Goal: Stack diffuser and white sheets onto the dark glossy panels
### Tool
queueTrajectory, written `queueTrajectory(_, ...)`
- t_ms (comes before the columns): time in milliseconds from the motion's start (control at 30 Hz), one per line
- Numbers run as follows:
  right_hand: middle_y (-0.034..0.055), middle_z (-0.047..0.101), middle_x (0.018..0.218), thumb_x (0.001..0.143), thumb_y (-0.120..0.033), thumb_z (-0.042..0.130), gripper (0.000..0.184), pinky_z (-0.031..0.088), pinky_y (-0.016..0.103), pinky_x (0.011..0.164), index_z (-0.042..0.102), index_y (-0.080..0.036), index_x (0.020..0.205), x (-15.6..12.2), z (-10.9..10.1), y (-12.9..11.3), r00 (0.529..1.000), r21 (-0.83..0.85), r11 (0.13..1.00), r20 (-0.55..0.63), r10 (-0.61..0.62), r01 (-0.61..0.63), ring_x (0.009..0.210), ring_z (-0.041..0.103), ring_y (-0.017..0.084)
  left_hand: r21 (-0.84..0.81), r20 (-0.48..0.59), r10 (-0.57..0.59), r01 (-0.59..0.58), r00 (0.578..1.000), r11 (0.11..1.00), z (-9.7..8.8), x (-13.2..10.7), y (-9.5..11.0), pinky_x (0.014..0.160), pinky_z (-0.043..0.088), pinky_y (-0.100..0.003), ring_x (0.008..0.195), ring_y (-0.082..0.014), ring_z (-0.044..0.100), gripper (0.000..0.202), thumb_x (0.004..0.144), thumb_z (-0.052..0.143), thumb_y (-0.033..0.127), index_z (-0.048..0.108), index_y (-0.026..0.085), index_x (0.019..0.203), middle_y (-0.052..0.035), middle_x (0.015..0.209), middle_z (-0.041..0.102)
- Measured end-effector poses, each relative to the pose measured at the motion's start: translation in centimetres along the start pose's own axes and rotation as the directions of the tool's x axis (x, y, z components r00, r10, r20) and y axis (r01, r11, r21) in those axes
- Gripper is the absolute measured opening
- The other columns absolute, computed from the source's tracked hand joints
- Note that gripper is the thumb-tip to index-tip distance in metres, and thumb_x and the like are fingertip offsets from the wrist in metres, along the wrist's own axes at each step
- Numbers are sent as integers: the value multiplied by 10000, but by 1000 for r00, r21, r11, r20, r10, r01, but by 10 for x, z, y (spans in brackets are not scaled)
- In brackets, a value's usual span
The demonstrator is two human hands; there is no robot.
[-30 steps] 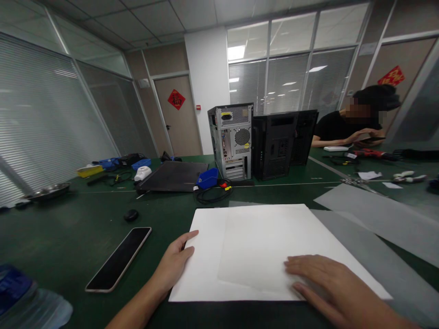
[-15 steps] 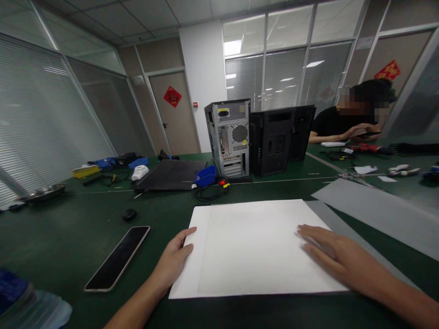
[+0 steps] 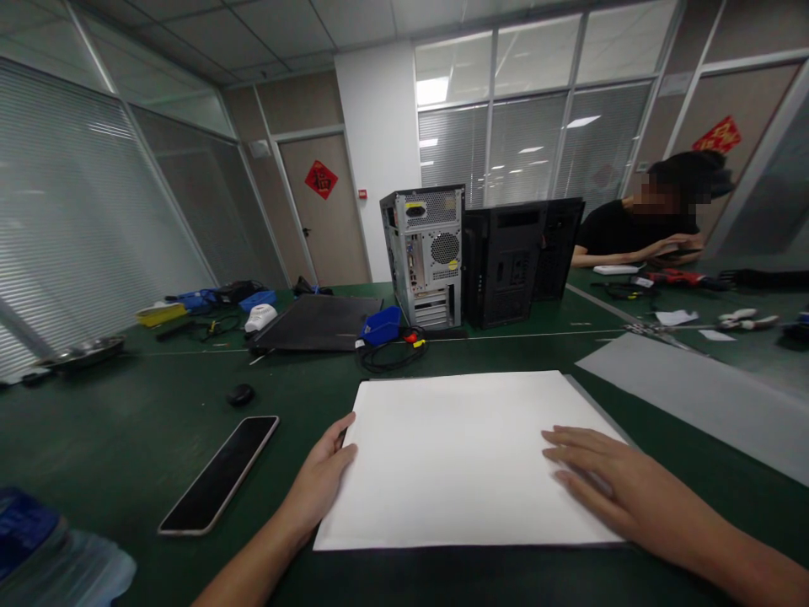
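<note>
Both of my hands lie flat with the fingers stretched out, clasping nothing. My left hand (image 3: 319, 485) rests at the 9 o'clock edge of the white sheet (image 3: 461, 455), thumb and fingertips touching its border and the palm on the green table (image 3: 126, 438). My right hand (image 3: 607, 480) presses palm down on the sheet's 3 o'clock part, fingers spread and pointing toward 9 o'clock.

The white sheet lies flat on the table straight before me, between my two hands. A thin grey edge shows along its 3 o'clock side.

At 9 o'clock of my left hand, just beside it, a phone (image 3: 219, 485) lies with its dark screen up. A small black round thing (image 3: 241, 394) sits at 11 o'clock of the phone. At 12 o'clock of the sheet, well apart, a silver computer tower (image 3: 426, 257) stands upright with a black tower (image 3: 506, 265) touching its 3 o'clock side. Near them at 9 o'clock are a blue bin (image 3: 381, 326), a coiled black cable (image 3: 388, 354) and a flat dark panel (image 3: 319, 323).

At 2 o'clock of the sheet a large grey sheet (image 3: 695, 396) lies flat. Beyond it, at 1 o'clock, a co-worker (image 3: 638, 228) in a black top sits at the table.
</note>
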State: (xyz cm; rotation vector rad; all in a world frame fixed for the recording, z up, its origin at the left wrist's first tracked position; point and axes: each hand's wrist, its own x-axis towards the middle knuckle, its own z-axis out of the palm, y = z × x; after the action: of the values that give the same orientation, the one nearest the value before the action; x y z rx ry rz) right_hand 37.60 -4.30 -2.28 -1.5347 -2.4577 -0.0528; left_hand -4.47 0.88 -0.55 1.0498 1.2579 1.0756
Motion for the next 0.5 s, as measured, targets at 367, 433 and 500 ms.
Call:
queueTrajectory(367,-8,422,1423,897,-454,474,449,380,457,1084,490,-346,1332,0,-3,-13,1000,104,994,4,-31,31,1309,398,232,-47,-17,-14,13,1000,999,1,3,-3,725,465,-333,855,-243,667,833,631,575,138,321,133,1424,-144,1205,638)
queueTrajectory(433,-16,422,1424,903,-458,458,449,382,449,1084,478,-353,1340,1,-4,-10,999,92,995,17,-27,25,1313,394,222,-56,-9,-20,19,1000,998,1,3,-3,715,471,-339,843,-247,672,843,629,574,134,312,149,1430,-140,1195,645)
queueTrajectory(500,-14,447,1405,906,-469,441,450,381,463,1080,480,-350,1338,1,-6,3,1000,65,998,-4,16,-16,1300,410,223,-52,-2,-25,25,1000,998,0,4,-4,699,474,-334,836,-245,675,841,631,571,132,312,163,1430,-135,1195,647)
